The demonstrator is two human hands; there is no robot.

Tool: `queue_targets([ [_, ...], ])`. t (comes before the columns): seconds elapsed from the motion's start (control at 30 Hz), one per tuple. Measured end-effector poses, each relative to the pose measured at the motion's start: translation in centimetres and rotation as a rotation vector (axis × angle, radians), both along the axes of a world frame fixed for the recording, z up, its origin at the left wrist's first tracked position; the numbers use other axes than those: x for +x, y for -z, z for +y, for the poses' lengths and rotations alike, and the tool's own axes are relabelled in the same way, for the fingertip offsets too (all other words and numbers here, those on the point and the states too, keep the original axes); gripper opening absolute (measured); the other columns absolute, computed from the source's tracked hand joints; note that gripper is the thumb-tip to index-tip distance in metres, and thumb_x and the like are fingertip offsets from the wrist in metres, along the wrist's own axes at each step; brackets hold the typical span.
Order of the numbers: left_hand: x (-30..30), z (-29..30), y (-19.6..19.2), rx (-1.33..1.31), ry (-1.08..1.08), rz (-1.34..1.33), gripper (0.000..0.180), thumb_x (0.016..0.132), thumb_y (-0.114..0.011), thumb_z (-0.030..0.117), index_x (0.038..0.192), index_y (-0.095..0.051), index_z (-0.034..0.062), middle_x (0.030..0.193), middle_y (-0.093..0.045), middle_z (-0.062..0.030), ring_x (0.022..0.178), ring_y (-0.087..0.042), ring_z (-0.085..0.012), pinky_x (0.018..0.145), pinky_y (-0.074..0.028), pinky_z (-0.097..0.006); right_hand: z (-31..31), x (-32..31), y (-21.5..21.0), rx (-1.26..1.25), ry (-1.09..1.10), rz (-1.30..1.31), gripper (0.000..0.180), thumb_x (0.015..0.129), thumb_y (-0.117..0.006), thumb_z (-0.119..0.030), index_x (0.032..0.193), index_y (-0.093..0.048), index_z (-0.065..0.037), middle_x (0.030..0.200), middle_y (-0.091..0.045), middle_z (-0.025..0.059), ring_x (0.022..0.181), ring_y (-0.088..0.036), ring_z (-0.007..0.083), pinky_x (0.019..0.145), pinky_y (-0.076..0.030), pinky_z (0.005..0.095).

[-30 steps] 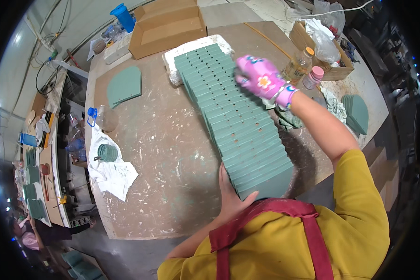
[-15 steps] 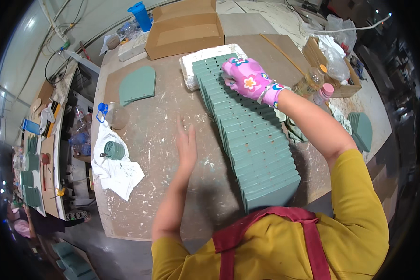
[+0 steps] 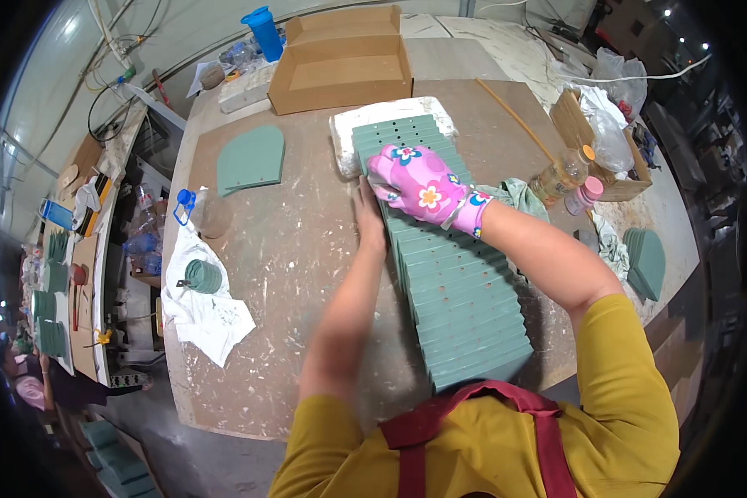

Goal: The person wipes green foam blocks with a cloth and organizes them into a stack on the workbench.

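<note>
Hands meet at the far end of a long row of green tiles (image 3: 448,282), which lie overlapped like fallen dominoes down the middle of the dusty worktable (image 3: 290,274). The right hand (image 3: 419,184) (in a pink flowered glove) lies flat across the top of the row near its far end, fingers stretched out and close together, gripping nothing. The bare left hand (image 3: 370,217) presses against the row's left edge just beside the glove, fingers straight and held together along the tile sides. The far end of the row rests on a white slab (image 3: 347,137). Beyond it sits an open cardboard box (image 3: 340,62), with a blue cup (image 3: 266,31) behind. A single green arch-shaped tile (image 3: 251,158) lies apart to the left, and a white cloth (image 3: 203,311) carrying a small green ring lies nearer the table's left edge. Two bottles (image 3: 568,183) stand to the right.
</note>
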State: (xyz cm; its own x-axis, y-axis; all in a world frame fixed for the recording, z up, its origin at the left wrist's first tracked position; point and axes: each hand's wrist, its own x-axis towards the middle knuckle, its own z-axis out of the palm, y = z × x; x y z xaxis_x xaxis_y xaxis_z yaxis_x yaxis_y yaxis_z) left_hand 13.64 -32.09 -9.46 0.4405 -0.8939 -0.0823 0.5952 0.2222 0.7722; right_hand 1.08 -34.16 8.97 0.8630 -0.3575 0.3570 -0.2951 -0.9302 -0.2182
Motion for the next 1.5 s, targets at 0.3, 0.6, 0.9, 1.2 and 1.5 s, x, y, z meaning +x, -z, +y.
queue_targets([
  [0.3,-1.2,0.5,-1.3,0.311,-0.255,-0.412,0.065,0.097,-0.042,0.056,0.12,-0.053,-0.0037,0.113,-0.06,-0.0192,0.106,-0.055,-0.0296,0.096,-0.04,-0.037,-0.7,2.1,-0.4,-0.022,0.069,-0.002,0.019,0.083,-0.061,-0.021,0.094,-0.055,-0.007,0.093,-0.061,0.0149,0.095,-0.062,0.0336,0.083,-0.046,0.0459],
  [0.6,-1.4,0.4,-1.2,0.292,-0.233,-0.553,0.068,0.096,-0.04,0.059,0.12,-0.053,-0.0038,0.114,-0.06,-0.024,0.107,-0.057,-0.0348,0.095,-0.041,-0.041,-3.9,-4.4,-2.5,0.066,0.388,0.043,0.019,0.083,-0.061,-0.02,0.094,-0.057,-0.005,0.093,-0.062,0.018,0.09,-0.062,0.0377,0.077,-0.049,0.045],
  [0.9,-1.1,0.0,0.0,0.23,-0.192,-0.493,0.065,0.098,-0.038,0.057,0.119,-0.053,-0.0033,0.111,-0.061,-0.0213,0.103,-0.057,-0.0319,0.094,-0.042,-0.04,-5.6,-11.3,-0.6,-0.021,0.522,0.069,0.028,0.089,-0.056,-0.03,0.093,-0.057,-0.003,0.091,-0.064,0.0181,0.085,-0.064,0.0378,0.077,-0.051,0.045],
  [1.2,-1.4,0.8,-0.9,0.215,-0.2,-0.506,0.068,0.098,-0.037,0.057,0.126,-0.048,-0.0042,0.12,-0.057,-0.0215,0.111,-0.054,-0.0296,0.099,-0.039,-0.039,-5.8,-12.1,-0.1,0.088,0.558,-0.079,0.025,0.089,-0.059,-0.026,0.096,-0.057,-0.002,0.091,-0.064,0.0154,0.084,-0.064,0.0326,0.074,-0.051,0.0405],
  [1.5,-0.8,0.4,-3.5,0.164,-0.048,-0.306,0.07,0.099,-0.039,0.056,0.135,-0.04,-0.0038,0.132,-0.051,-0.0154,0.116,-0.051,-0.0282,0.101,-0.038,-0.037,-5.5,-8.9,4.7,1.672,0.288,-1.333,0.014,0.095,-0.055,-0.023,0.097,-0.06,-0.009,0.088,-0.06,0.0038,0.066,-0.052,0.0128,0.059,-0.037,0.0247],
])
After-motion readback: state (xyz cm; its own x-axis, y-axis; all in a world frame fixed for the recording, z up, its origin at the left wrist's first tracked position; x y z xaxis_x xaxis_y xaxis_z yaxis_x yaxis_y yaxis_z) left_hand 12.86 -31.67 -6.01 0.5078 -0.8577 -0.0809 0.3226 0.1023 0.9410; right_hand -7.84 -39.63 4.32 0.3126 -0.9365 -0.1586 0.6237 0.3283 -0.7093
